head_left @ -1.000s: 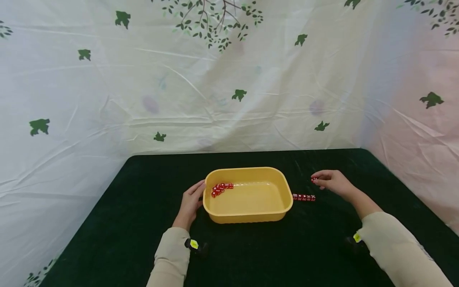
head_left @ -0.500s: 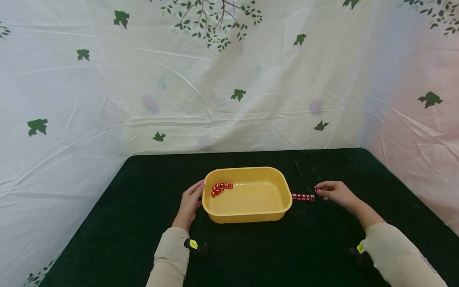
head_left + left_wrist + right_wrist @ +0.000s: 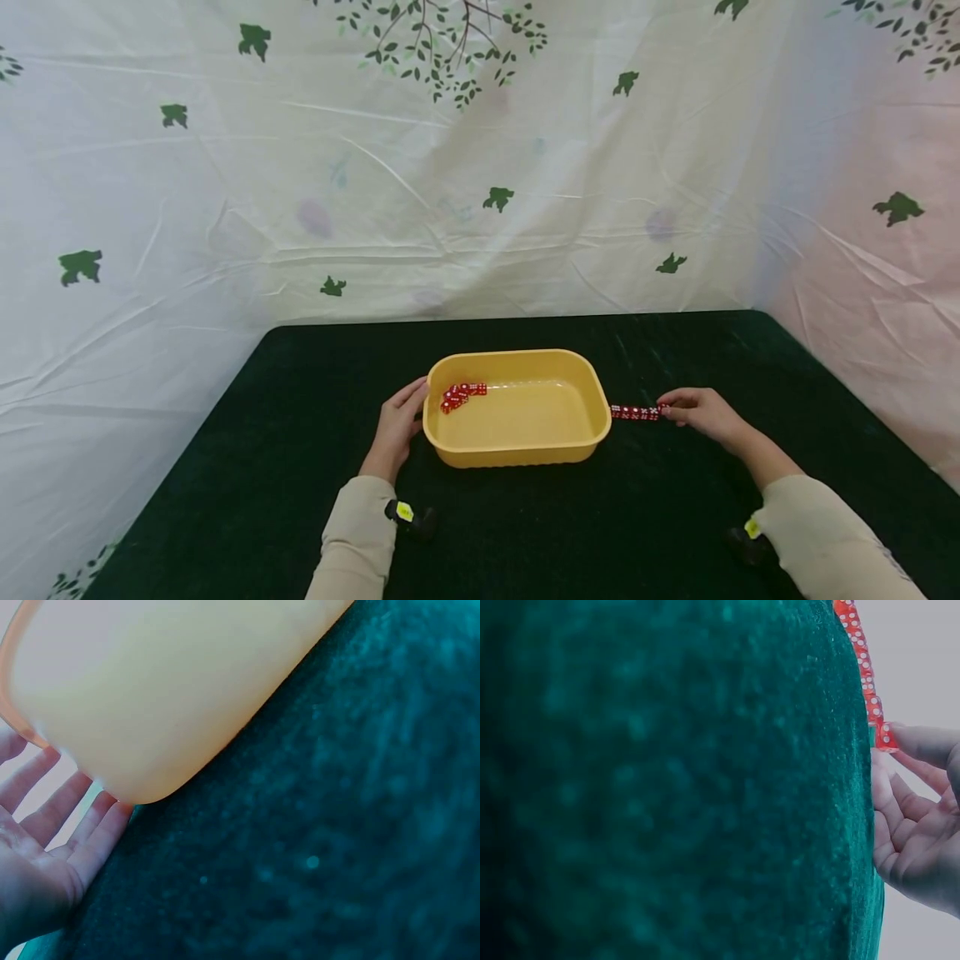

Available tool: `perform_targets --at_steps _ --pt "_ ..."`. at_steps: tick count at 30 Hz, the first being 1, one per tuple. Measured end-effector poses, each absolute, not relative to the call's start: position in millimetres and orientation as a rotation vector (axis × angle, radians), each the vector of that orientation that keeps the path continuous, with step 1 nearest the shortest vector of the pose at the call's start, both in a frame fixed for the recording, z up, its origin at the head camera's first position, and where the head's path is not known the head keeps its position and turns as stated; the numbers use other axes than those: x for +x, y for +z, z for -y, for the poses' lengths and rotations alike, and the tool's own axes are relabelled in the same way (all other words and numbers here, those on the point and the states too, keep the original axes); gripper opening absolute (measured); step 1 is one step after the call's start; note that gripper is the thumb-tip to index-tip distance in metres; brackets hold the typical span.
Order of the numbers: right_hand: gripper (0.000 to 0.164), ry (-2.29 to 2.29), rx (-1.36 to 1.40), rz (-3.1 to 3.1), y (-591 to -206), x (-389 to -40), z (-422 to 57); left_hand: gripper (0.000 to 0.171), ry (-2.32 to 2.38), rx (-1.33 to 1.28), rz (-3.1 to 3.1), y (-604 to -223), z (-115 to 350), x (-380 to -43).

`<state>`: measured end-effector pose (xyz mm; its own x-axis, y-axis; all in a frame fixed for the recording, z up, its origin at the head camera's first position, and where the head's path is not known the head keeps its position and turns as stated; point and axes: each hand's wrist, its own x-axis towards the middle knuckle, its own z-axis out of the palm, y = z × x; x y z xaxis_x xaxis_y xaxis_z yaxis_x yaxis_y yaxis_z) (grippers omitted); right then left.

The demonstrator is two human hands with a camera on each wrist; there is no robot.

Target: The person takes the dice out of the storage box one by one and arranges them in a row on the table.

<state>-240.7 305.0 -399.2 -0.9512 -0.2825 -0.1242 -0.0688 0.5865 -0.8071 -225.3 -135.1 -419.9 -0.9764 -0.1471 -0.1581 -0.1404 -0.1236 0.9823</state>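
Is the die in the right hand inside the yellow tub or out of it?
Out: the right hand pinches the die at the end of the dice row farthest from the yellow tub.

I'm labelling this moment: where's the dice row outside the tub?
In the head view, right of centre, the dice row lies on the green table between the yellow tub and the right hand.

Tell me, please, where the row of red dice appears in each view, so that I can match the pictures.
Head: the row of red dice lies below and right of centre, just right of the yellow tub.
Left wrist: not in it.
Right wrist: upper right, running from the top edge down to the die that the right hand pinches.
Shared landmark: the green tabletop, in all three.
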Motion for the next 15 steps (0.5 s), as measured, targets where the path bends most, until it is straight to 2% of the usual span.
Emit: perform_targets --at_steps 15 --pt "0.032 -1.248 -0.262 -2.606 -404.3 -240.7 -302.8 0.048 -2.331 0.327 2.061 -422.4 133.6 -224.6"
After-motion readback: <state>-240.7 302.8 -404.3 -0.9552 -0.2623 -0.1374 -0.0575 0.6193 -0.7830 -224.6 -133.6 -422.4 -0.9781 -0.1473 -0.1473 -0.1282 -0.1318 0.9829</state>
